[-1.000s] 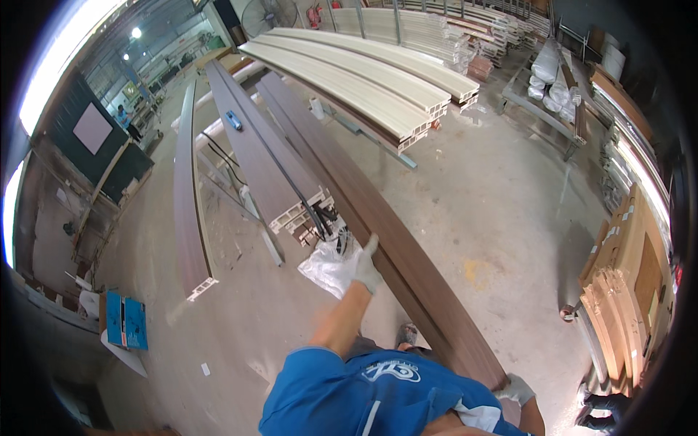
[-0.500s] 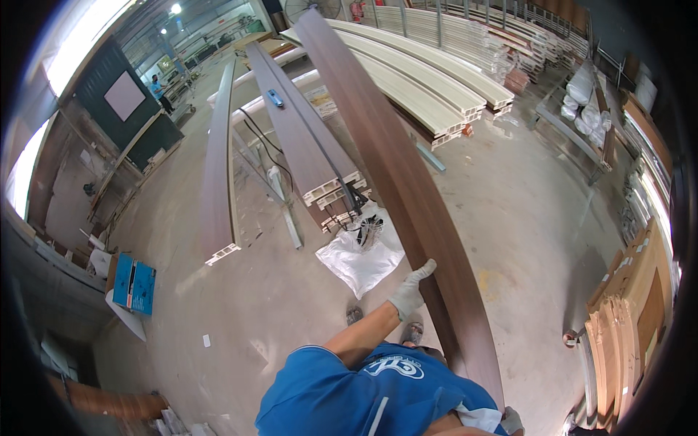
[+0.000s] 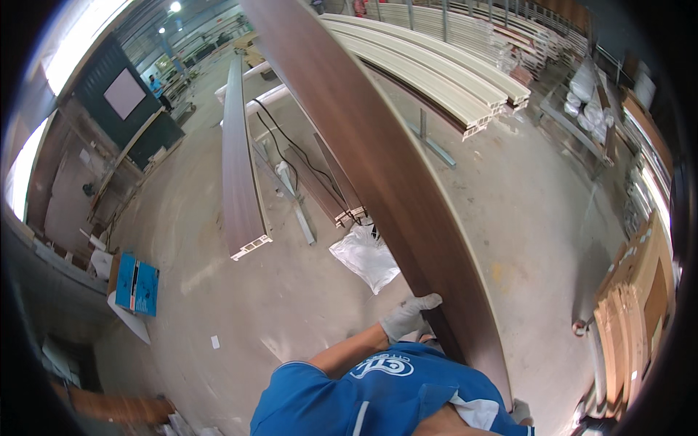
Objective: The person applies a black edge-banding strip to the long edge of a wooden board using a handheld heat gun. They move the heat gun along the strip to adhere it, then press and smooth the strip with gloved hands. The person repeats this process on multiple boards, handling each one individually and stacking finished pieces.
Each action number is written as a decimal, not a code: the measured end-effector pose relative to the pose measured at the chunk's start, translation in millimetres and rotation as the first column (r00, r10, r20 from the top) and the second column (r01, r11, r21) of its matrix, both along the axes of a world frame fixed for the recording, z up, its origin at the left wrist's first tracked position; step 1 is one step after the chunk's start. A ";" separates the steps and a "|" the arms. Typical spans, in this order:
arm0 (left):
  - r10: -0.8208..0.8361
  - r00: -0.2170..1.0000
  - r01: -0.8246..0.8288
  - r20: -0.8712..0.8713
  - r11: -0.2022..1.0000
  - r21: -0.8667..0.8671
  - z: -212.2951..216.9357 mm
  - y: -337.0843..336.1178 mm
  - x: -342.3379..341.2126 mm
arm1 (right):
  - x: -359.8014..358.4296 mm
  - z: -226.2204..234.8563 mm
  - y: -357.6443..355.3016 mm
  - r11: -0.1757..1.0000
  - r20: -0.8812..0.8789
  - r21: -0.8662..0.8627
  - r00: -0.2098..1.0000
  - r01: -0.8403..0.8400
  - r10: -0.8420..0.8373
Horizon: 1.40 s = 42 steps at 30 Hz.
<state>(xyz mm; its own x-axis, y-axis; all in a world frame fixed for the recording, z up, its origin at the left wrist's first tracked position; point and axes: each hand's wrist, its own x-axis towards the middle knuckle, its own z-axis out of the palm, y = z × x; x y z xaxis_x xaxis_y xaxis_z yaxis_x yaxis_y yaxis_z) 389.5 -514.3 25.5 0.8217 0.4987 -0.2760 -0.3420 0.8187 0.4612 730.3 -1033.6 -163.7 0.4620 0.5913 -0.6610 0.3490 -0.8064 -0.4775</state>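
Observation:
A long brown plank-like profile [image 3: 385, 174] runs from the upper left down to my body at a slant. My left hand [image 3: 411, 318], in a pale work glove, is closed around its left edge near the lower end. Low on the right, my right hand [image 3: 522, 414], also gloved, shows only in part against the profile's right edge; its fingers are mostly hidden. Under and left of the held piece, other brown profiles [image 3: 318, 187] are partly covered by it. A white plastic sheet [image 3: 366, 258] lies on the floor by their near ends.
Another brown profile [image 3: 241, 160] lies on supports to the left, with a black cable [image 3: 276, 138] near it. Cream profiles [image 3: 429, 69] are stacked ahead right. Brown boards [image 3: 624, 327] lean at the right, a blue box [image 3: 138, 285] stands left. A person [image 3: 156, 89] is far off.
The held profile has shifted and now covers more of the brown stack; the blue tool there has gone from sight. My left hand has come lower, nearer my body.

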 end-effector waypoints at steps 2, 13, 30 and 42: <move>0.089 0.996 -0.088 -0.007 0.991 0.101 -9.7 4.0 -34.5 | -33.7 13.4 16.4 0.998 -0.012 -0.003 0.998 0.057 -0.057; 0.284 0.958 -0.284 0.044 0.959 0.001 -59.3 47.3 -182.7 | -182.3 49.1 56.2 0.921 0.349 -0.305 0.871 -0.244 0.346; 0.492 0.870 -0.487 0.036 0.869 -0.093 -83.7 161.1 -154.7 | -260.7 193.2 165.1 0.963 0.474 -0.264 0.861 -0.059 0.183; 0.485 0.870 -0.494 -0.095 0.851 -0.181 -65.6 232.7 -198.4 | -260.1 226.3 251.1 0.993 0.036 -0.107 0.999 0.041 -0.037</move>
